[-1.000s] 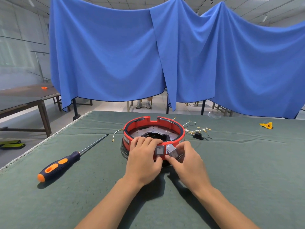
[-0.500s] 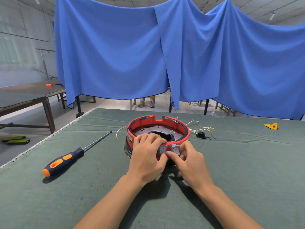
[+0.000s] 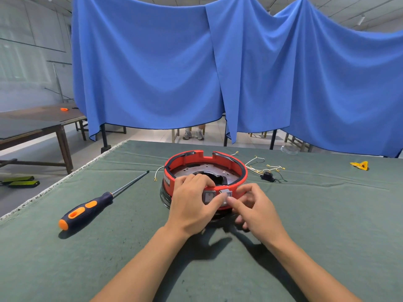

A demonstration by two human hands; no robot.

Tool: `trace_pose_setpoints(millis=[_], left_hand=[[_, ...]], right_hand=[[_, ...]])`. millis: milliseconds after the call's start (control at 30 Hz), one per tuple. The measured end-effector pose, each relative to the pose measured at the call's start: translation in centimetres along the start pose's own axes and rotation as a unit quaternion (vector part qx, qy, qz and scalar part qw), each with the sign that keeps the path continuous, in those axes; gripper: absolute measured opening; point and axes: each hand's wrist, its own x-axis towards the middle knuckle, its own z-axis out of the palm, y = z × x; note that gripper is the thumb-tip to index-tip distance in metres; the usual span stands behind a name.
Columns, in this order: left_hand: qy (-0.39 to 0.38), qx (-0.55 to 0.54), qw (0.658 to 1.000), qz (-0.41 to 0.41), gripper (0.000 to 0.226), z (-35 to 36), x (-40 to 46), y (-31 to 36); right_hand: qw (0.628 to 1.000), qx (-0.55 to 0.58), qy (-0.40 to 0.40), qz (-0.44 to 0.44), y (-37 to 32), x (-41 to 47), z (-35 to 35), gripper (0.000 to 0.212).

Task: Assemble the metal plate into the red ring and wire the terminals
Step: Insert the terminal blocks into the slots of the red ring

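The ring (image 3: 206, 168) is sitting on the green table (image 3: 305, 225), near its middle, and the plate (image 3: 226, 173) is already lying inside it, so I judge the first part of the task is mostly done. The left hand (image 3: 192, 201) is holding the near wall of the ring: its fingers are curling over the rim and the thumb is pressing from outside, beside the left switch (image 3: 208, 196). The right hand (image 3: 255, 209) is working at the right switch (image 3: 226, 195) with thumb and forefinger, the other fingers loosely bent; I cannot tell if it is pinching the switch or only pushing it in. It seems the two switches are being seated in the front wall.

The wiring is not yet begun, I think. The wires (image 3: 265, 167) with their small yellow terminals are lying loose on the cloth, just right of the ring, next to a small black part (image 3: 267, 177). The screwdriver (image 3: 96, 204) is lying untouched, well left of the ring.
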Motion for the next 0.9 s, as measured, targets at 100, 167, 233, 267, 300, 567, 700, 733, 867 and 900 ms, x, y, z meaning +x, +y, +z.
trace_pose_setpoints(millis=[100, 167, 233, 267, 300, 567, 700, 733, 867, 900], left_hand=[[0.001, -0.004, 1.0, 0.005, 0.026, 0.1, 0.1, -0.1], [0.002, -0.012, 1.0, 0.009, 0.023, 0.1, 0.1, 0.0], [0.001, -0.013, 1.0, 0.013, 0.022, 0.1, 0.0, 0.1], [0.0, -0.011, 1.0, 0.016, 0.022, 0.1, 0.0, 0.1], [0.0, -0.007, 1.0, 0.018, 0.021, 0.2, 0.1, 0.1], [0.001, 0.018, 1.0, 0.02, 0.021, 0.4, 0.2, 0.3], [-0.004, 0.027, 0.999, 0.018, 0.021, 0.4, 0.3, 0.3], [-0.005, 0.03, 0.999, 0.019, 0.021, 0.4, 0.2, 0.3], [-0.017, 0.027, 0.999, 0.029, 0.019, 0.6, 0.3, 0.2], [-0.02, 0.018, 0.999, 0.029, 0.018, 0.6, 0.3, 0.2]], right_hand=[[0.984, -0.138, 0.013, -0.108, 0.0, 0.4, -0.9, 0.047], [0.98, -0.148, -0.047, -0.122, 0.0, 0.6, -1.1, 0.052], [0.983, -0.13, -0.076, -0.104, 0.1, 0.6, -1.0, 0.043], [0.984, -0.123, -0.078, -0.097, 0.1, 0.5, -0.9, 0.04], [0.986, -0.117, -0.08, -0.092, 0.1, 0.5, -0.9, 0.036], [0.993, -0.032, -0.079, -0.076, -0.3, 1.0, -0.8, 0.024], [0.994, -0.018, -0.077, -0.069, -0.3, 1.1, -0.7, 0.021], [0.994, -0.019, -0.076, -0.07, -0.4, 1.1, -0.7, 0.02], [0.993, -0.054, -0.062, -0.084, -0.6, 1.4, -0.8, 0.02], [0.992, -0.067, -0.051, -0.089, -0.5, 1.4, -0.8, 0.02]])
